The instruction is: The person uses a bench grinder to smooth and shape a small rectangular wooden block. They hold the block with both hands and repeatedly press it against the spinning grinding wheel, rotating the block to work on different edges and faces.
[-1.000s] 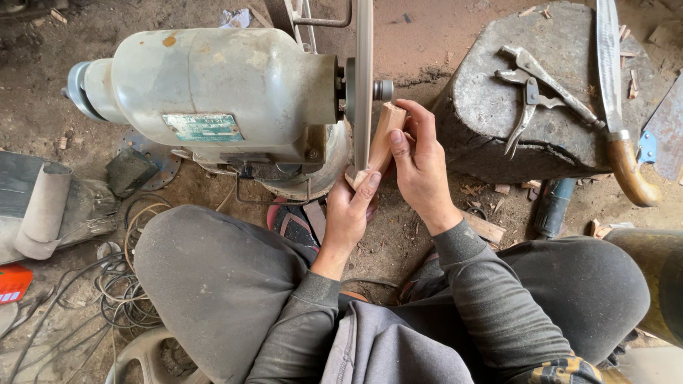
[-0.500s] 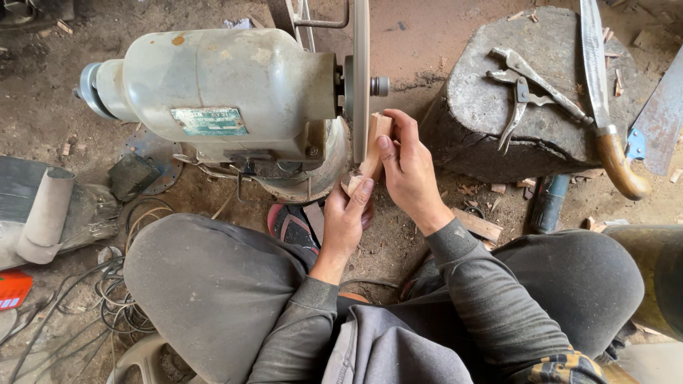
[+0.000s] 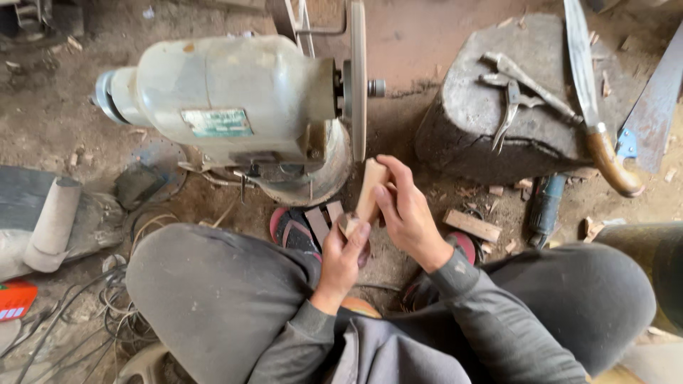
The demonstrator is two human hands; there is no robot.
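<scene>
Both hands hold a pale wood piece (image 3: 370,190) between them: the left hand (image 3: 343,257) pinches its lower end with thumb and fingers closed on it, and the right hand (image 3: 407,213) clasps the upper part from the side, fingers wrapped over it. The wood piece stands nearly upright, tilted a little, just below and beside the thin disc (image 3: 358,78) of a grinder (image 3: 235,99), close to the disc's edge but apart from it. The grinder's pale, worn motor body lies up and to the left of the grip, on a round base. The ground is bare dirt (image 3: 64,107), dusty, strewn with wood chips and offcuts. Right under the hands lie a sandal (image 3: 292,229) and a few flat wood strips (image 3: 320,222). Up and to the right of the grip sits a grey stone block (image 3: 484,121) with pliers (image 3: 509,107) on its top and a long knife (image 3: 587,92) with a curved wooden handle across it. Below the block, right of the grip, lies a wood offcut (image 3: 472,225) and a dark power tool (image 3: 544,206). Far left of the grip are a tangle of wires (image 3: 78,313) and a cardboard tube (image 3: 53,224). The person's grey-trousered knees frame the hands on both sides
</scene>
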